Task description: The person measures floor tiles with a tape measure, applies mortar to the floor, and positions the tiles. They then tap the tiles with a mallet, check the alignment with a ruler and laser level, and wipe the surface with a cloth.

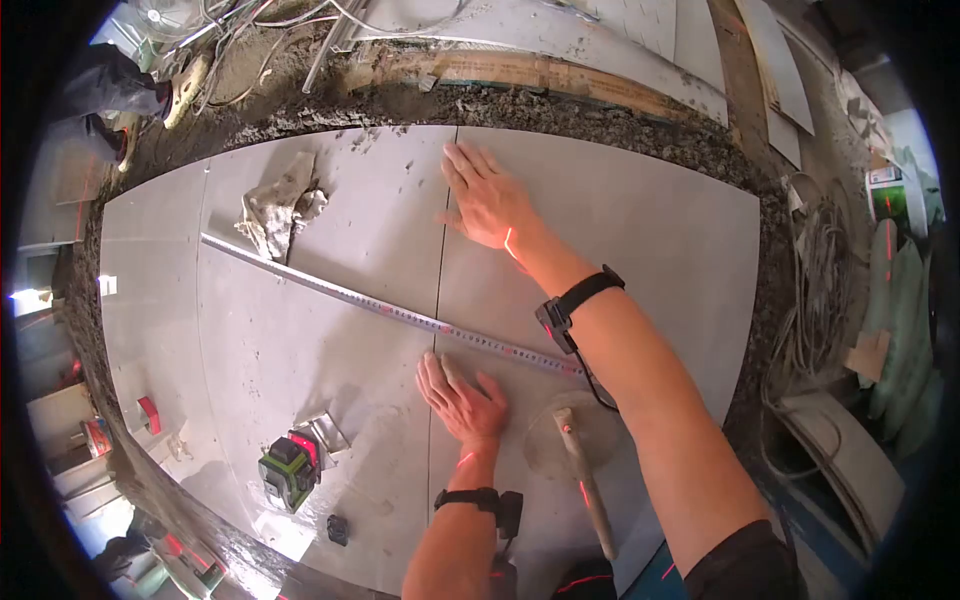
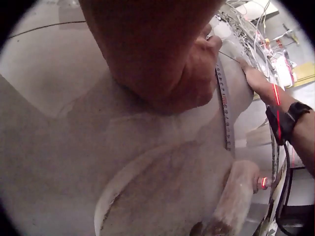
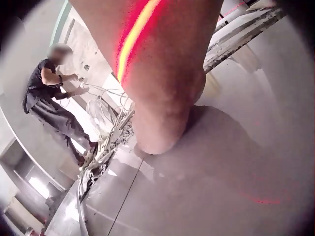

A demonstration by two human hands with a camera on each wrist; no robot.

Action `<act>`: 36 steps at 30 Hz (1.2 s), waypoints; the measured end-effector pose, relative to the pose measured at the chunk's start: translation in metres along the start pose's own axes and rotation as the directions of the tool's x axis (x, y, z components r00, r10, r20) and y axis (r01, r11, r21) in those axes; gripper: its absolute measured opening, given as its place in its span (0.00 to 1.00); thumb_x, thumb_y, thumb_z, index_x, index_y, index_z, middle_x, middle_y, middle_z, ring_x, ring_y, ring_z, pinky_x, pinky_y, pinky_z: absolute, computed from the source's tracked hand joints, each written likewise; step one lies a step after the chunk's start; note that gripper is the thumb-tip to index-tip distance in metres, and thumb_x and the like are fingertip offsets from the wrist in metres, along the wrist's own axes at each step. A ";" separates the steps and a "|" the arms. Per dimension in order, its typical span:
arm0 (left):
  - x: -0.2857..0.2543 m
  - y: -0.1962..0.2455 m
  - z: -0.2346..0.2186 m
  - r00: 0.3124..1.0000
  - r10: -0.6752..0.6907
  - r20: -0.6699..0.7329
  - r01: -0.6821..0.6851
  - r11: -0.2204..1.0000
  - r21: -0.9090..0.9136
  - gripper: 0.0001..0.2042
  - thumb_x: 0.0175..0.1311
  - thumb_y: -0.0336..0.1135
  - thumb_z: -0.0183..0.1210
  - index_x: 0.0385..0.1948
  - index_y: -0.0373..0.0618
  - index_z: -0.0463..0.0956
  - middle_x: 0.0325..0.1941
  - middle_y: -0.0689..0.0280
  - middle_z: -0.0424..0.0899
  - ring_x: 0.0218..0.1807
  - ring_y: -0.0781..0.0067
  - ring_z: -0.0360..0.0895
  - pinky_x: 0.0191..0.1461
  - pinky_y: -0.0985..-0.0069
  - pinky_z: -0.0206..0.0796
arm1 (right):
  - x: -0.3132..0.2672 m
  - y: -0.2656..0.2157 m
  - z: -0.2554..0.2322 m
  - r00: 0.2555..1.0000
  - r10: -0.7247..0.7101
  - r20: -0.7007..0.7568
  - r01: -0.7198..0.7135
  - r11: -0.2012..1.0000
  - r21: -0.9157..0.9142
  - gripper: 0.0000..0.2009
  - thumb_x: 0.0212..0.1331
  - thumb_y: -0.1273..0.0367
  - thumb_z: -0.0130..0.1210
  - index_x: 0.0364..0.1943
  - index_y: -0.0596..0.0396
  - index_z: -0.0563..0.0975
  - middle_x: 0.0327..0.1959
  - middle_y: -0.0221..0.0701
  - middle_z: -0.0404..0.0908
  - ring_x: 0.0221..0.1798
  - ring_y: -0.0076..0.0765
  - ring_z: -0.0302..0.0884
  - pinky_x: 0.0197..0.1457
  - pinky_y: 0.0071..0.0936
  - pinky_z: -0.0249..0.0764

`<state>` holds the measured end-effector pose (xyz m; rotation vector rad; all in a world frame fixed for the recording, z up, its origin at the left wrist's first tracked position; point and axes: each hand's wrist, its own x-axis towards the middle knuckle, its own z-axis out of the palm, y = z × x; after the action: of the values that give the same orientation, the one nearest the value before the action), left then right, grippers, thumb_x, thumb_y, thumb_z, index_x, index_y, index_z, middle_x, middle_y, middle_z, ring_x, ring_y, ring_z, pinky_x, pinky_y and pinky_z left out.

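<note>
Palm down on the large grey tiles (image 1: 600,250), my right hand (image 1: 490,205) lies near the far end of the dark joint line, fingers extended. My left hand (image 1: 462,405) rests nearer to me, by the same joint, fingers extended and thumb out to the side. Between the hands a tape measure blade (image 1: 385,308) runs slantwise over the joint. Right of the left hand is a wooden-handled mallet (image 1: 585,480) with a wide round greyish head, its handle (image 2: 231,196) also showing in the left wrist view. Red laser light crosses the right wrist.
A crumpled rag (image 1: 280,205) lies by the tape's far end. A green laser level (image 1: 288,470) and a small black object (image 1: 338,530) stand front left. Rough mortar (image 1: 600,120) borders the tiles. Another person (image 3: 54,98) stands beyond with cables. Coiled cables (image 1: 820,270) lie right.
</note>
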<state>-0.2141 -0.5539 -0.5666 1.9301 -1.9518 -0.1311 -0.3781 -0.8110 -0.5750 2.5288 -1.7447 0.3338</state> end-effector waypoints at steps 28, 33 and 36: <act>0.018 -0.027 0.009 0.982 0.077 -0.172 -0.107 0.980 -0.169 0.26 0.65 0.38 0.50 0.63 0.32 0.65 0.70 0.42 0.62 0.74 0.38 0.56 0.76 0.46 0.50 | -0.449 -0.235 -0.193 0.242 0.604 0.759 -0.888 -0.178 0.424 0.20 0.59 0.57 0.62 0.39 0.62 0.75 0.30 0.48 0.82 0.35 0.56 0.82 0.38 0.49 0.77; 0.083 0.133 0.061 0.968 0.251 -0.016 -0.252 0.966 -0.060 0.29 0.63 0.38 0.57 0.64 0.33 0.66 0.71 0.46 0.65 0.75 0.41 0.57 0.77 0.50 0.51 | -0.476 -0.165 -0.264 0.287 0.651 0.703 -0.659 -0.398 0.638 0.19 0.61 0.56 0.64 0.31 0.61 0.79 0.22 0.36 0.81 0.29 0.28 0.80 0.32 0.37 0.74; 0.068 0.201 0.098 0.975 0.208 0.074 -0.209 0.978 -0.004 0.30 0.67 0.41 0.53 0.67 0.31 0.63 0.72 0.46 0.64 0.77 0.45 0.55 0.81 0.53 0.44 | -0.472 -0.087 -0.278 0.249 0.876 0.413 -0.606 -0.191 0.772 0.14 0.59 0.61 0.66 0.30 0.60 0.79 0.21 0.27 0.79 0.28 0.21 0.75 0.35 0.29 0.75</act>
<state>-0.4345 -0.6309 -0.5755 1.7316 -2.1906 -0.1419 -0.4988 -0.3008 -0.3942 0.7072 -3.2862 1.9801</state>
